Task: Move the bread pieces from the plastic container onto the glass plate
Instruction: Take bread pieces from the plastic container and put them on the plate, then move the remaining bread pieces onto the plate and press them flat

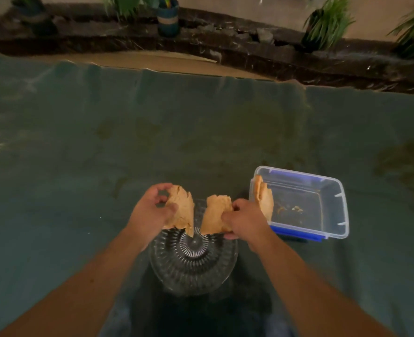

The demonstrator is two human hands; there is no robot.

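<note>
A round ribbed glass plate (193, 268) lies on the green cloth in front of me. Above its far edge my left hand (150, 212) grips a tan bread piece (182, 209), and my right hand (243, 221) grips a second bread piece (216, 212). The two pieces hang apart, their lower tips near the plate's middle. To the right stands a clear plastic container (332, 207) with blue clips. Another bread piece (264, 197) leans upright against its left wall, and crumbs lie on its floor.
A green cloth (104, 154) covers the whole surface. Beyond its far edge run a tan strip and a dark stone ledge (249, 49) with several potted plants, among them a blue pot (168, 18).
</note>
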